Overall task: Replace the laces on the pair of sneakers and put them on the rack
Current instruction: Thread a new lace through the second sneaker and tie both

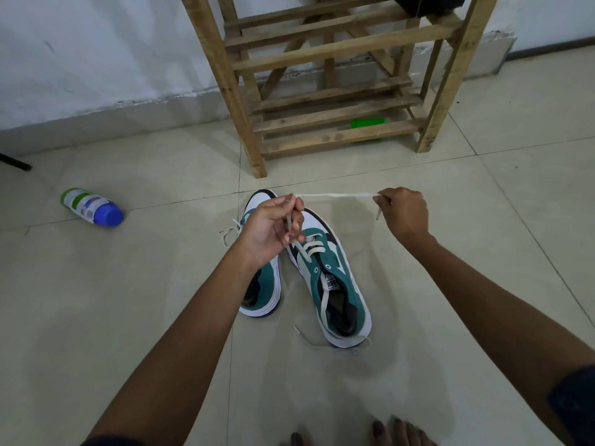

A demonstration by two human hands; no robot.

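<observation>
Left of the right sneaker, the left sneaker sits touching it. Left hand pinches the lace; right hand pinches its tip, stretched taut. Pull too hard and it probably slips back out of the eyelets. Rack stands beyond.

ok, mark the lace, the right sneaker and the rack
lace [335, 195], head view, taut span between the hands
right sneaker [335, 284], head view, teal side panel
rack [335, 136], head view, bottom front slat
</observation>
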